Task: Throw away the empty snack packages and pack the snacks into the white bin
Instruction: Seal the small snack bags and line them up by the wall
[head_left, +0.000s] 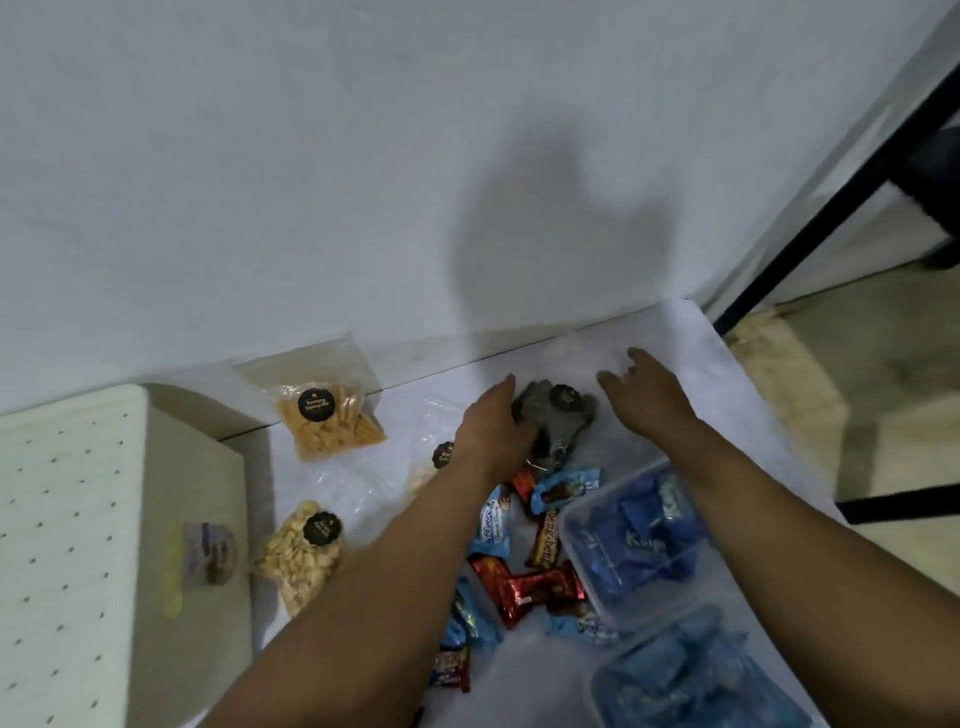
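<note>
My left hand rests on the left side of a clear bag of dark grey snacks with a black round label, fingers curled at its edge. My right hand hovers just right of that bag, fingers spread, holding nothing. The white bin with a perforated wall stands at the left. A bag of orange crackers leans on the wall. A bag of pale nuts lies near the bin. Red and blue candy wrappers are scattered between my forearms.
Two clear plastic tubs of blue packets, one behind the other, sit at the right. A crumpled clear bag lies partly under my left arm. The white table ends at the right; a black pole stands beyond. A wall rises behind.
</note>
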